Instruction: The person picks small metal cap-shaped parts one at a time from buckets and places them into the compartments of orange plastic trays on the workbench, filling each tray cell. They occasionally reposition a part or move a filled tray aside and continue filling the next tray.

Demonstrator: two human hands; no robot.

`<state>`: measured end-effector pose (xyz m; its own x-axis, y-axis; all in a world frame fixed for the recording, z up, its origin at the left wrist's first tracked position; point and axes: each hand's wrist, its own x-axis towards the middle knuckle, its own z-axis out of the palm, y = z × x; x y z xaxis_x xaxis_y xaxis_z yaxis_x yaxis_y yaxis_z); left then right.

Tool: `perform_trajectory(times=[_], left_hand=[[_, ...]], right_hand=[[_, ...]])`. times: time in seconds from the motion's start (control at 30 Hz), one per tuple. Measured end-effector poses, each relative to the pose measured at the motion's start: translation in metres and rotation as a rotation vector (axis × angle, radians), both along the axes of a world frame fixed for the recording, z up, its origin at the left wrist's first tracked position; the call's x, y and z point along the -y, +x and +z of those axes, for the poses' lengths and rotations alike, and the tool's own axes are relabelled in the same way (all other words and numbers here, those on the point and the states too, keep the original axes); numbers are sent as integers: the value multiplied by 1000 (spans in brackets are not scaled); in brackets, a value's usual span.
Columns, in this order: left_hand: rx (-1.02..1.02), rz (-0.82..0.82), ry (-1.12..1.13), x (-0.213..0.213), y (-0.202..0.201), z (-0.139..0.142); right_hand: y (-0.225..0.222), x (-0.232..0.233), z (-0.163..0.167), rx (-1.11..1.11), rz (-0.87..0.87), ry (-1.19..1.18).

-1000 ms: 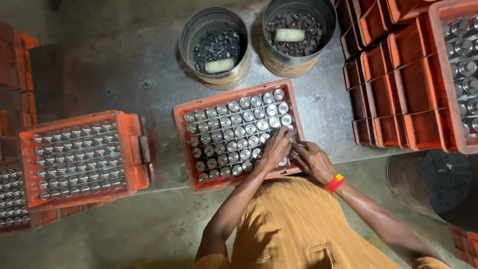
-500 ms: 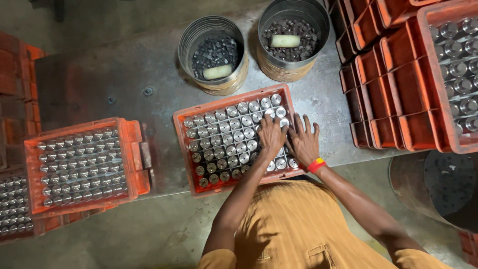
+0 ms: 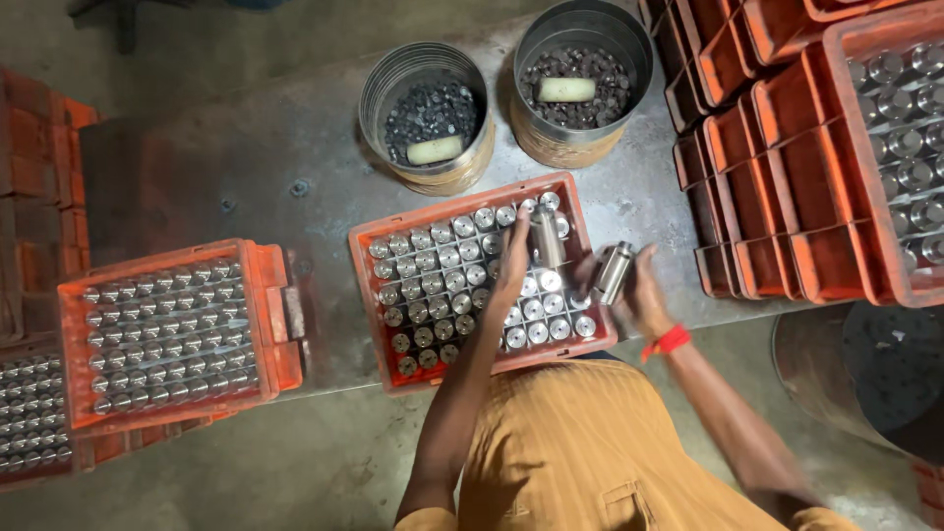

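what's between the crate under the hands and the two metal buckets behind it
Only bare grey tabletop lies between the orange crate and the buckets, in the head view.

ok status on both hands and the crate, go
Left hand grips one metal cylinder above the orange crate. Right hand grips another cylinder at crate's right edge. Nothing blocking.

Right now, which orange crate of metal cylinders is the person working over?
The middle crate below the two tins; both hands, left hand and right hand, hold cylinders there.

Pretty dim spot: grey worn metal table (image 3: 246, 167) over a dusty concrete floor (image 3: 324, 462), orange crates stacked (image 3: 787, 187) on the right, light pooling mid-table.
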<state>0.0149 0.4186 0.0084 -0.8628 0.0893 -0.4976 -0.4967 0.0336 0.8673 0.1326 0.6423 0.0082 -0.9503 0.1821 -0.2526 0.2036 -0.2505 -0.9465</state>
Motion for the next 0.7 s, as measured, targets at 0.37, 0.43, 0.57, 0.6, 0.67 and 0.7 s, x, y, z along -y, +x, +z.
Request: perform_trajectory(times=[0.37, 0.43, 0.57, 0.6, 0.67, 0.7], left_hand=[[-690, -467, -393, -10, 38, -5], [-807, -346, -268, -10, 40, -4], [-693, -99, -227, 6, 37, -7], [-621, -41, -229, 12, 36, -8], [-637, -7, -292, 26, 41, -11], [-652, 7, -327, 33, 42, -12]], right_hand=[[31, 79, -10, -81, 216, 1219], [28, 81, -5, -124, 255, 1226], [9, 74, 8, -323, 147, 1217], [0, 72, 12, -270, 141, 1258], [-25, 70, 17, -224, 138, 1311], [-40, 71, 19, -231, 137, 1323]])
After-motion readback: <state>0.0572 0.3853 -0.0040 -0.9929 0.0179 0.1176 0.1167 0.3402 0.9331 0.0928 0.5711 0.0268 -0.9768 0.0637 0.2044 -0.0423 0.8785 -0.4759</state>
